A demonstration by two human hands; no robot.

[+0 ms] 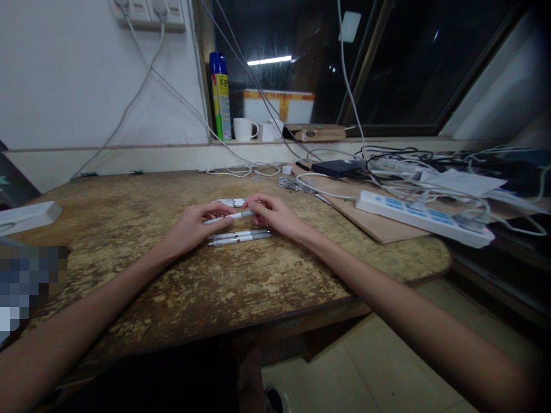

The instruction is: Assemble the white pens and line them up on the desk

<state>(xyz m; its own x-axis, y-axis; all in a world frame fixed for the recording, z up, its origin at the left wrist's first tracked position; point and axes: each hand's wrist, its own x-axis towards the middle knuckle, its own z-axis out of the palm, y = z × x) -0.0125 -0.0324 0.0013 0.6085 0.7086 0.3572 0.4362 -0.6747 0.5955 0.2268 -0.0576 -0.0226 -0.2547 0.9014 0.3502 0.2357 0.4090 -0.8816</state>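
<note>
Between both hands a white-and-grey pen (pixel 228 217) is held crosswise above the worn wooden table (pixel 258 275). My left hand (pixel 196 225) pinches its left end between thumb and fingers. At the other end, my right hand (pixel 272 215) grips the pen with closed fingers. Just nearer to me, a pair of similar pens (pixel 240 237) lies side by side on the wood. Behind the held pen are more white pens (pixel 231 202), partly covered by my fingers, so their number is hard to tell.
On the right, a white power strip (pixel 424 218) rests on a brown board (pixel 370 221) beside tangled cables (pixel 404 160). A spray can (pixel 220 97) and a white mug (pixel 245 129) stand on the window sill. A white box-like object (pixel 32 217) lies at left.
</note>
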